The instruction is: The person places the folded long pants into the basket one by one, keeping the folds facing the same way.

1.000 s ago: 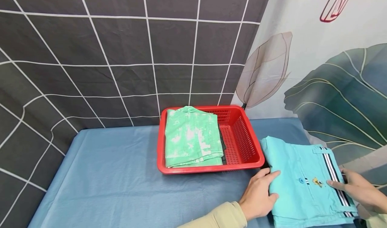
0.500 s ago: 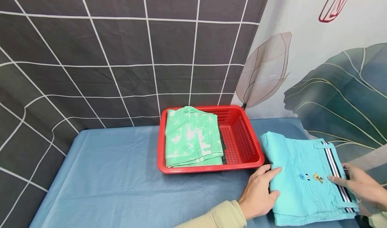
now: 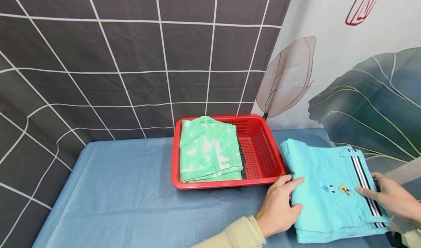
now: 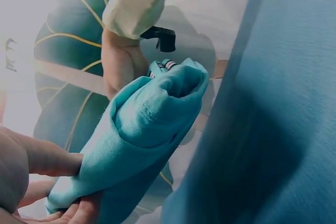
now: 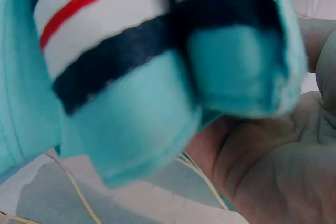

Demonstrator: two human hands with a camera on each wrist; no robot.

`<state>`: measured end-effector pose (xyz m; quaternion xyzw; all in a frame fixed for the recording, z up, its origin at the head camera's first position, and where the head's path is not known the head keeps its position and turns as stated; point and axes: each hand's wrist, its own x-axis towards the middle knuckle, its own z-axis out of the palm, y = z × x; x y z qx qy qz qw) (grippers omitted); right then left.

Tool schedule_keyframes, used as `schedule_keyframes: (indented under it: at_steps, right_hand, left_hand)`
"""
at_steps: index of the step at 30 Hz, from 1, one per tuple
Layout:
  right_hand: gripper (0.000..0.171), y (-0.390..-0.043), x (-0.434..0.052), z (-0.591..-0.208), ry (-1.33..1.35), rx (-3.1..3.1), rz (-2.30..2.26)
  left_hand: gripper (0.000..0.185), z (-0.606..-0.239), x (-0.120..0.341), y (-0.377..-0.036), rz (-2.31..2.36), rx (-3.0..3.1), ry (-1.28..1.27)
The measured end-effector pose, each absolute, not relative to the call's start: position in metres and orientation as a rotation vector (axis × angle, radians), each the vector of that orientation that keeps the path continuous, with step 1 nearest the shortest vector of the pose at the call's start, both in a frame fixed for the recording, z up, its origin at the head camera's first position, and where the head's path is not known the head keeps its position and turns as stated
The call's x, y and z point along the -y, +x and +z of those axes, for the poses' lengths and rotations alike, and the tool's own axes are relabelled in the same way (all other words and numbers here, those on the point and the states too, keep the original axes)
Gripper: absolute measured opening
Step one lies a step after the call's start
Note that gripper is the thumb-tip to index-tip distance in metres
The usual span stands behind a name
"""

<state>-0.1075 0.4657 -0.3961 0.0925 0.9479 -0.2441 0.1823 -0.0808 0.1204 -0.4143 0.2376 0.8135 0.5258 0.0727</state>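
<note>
Both hands clamped the folded turquoise shorts (image 3: 329, 193) at the table's (image 3: 125, 197) front-right corner, just right of the red basket (image 3: 263, 156). Left hand (image 3: 277, 209) pinched the left fold, thumb on top, fingers under. Right hand (image 3: 393, 198) gripped the striped waistband (image 3: 365, 182) likewise. Green folded garment (image 3: 208, 149) sat in the basket's left half.

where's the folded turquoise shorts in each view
Head: folded turquoise shorts lie lower right on the blue table, between both hands.
Left wrist: centre, a rolled turquoise bundle.
Right wrist: fills the top of the frame.
Shared landmark: the striped waistband, huge in the right wrist view.
</note>
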Motion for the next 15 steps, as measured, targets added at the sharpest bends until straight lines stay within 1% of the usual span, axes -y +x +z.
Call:
schedule_keyframes:
  at_steps: [7, 15]
  right_hand:
    - [0.085, -0.110, -0.459, -0.389, 0.204, -2.735, -0.667]
    - [0.086, -0.113, -0.450, -0.382, 0.197, -2.768, -0.677]
  left_hand:
    - [0.063, -0.409, -0.113, -0.082, 1.672, -2.418, 0.677]
    - [0.062, -0.404, -0.106, -0.084, 1.797, -2.339, 0.701]
